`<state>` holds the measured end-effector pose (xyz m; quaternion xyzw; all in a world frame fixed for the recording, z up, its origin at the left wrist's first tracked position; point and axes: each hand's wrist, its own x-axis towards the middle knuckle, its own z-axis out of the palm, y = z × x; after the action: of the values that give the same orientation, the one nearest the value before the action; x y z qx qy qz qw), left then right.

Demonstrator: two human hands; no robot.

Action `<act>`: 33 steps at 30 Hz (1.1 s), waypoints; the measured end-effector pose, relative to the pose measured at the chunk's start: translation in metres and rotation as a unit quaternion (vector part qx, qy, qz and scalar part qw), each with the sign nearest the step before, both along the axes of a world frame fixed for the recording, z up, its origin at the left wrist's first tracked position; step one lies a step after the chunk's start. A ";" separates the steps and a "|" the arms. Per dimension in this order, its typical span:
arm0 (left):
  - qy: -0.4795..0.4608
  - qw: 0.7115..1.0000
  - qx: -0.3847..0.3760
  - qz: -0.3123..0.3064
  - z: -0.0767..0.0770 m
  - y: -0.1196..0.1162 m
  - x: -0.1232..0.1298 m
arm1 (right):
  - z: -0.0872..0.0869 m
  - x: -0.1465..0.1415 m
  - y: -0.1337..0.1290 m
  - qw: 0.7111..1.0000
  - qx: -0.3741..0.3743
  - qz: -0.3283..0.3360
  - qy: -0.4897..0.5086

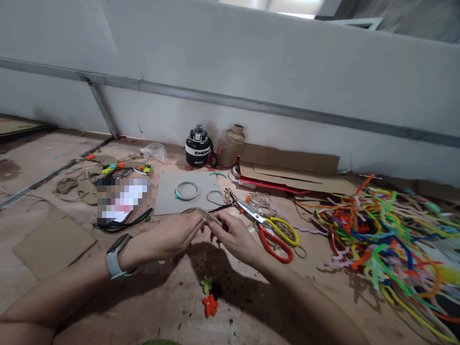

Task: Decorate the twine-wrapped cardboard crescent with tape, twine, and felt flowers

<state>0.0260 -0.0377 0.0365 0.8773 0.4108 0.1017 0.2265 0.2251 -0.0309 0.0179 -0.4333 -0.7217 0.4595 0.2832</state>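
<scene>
My left hand [176, 235] and my right hand [235, 235] meet over the middle of the table, fingers closed. Between them they pinch a bundle of brown jute twine [212, 218], looped in several strands. Part of it is hidden by my fingers. Just right of my right hand lie scissors [259, 219] with one yellow and one red handle, blades apart, on loose twine. Below my hands sit a yellow-green flower [206, 284] and an orange flower [210, 305]. Beyond my fingers, a pale ring [187, 190] rests on a grey board [166, 190].
Colourful pipe cleaners [388, 244] are heaped at the right. At the back stand a black bottle [197, 146] and a twine spool [232, 146], beside cardboard pieces [298, 175]. A phone [124, 203] and a cardboard square [53, 242] lie at the left.
</scene>
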 end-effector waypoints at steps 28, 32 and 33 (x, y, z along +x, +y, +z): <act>0.001 0.999 -0.030 0.019 -0.009 0.009 -0.004 | 0.001 -0.004 -0.004 0.997 0.070 -0.033 -0.027; -0.006 0.999 -0.028 0.016 -0.011 0.010 -0.005 | 0.001 -0.004 -0.003 0.997 0.064 -0.030 -0.024; -0.009 1.000 -0.026 0.015 -0.011 0.011 -0.005 | 0.001 -0.004 -0.003 0.997 0.065 -0.030 -0.021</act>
<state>0.0208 -0.0272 0.0258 0.8637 0.4248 0.1019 0.2513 0.2208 -0.0340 0.0187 -0.4448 -0.7430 0.3933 0.3088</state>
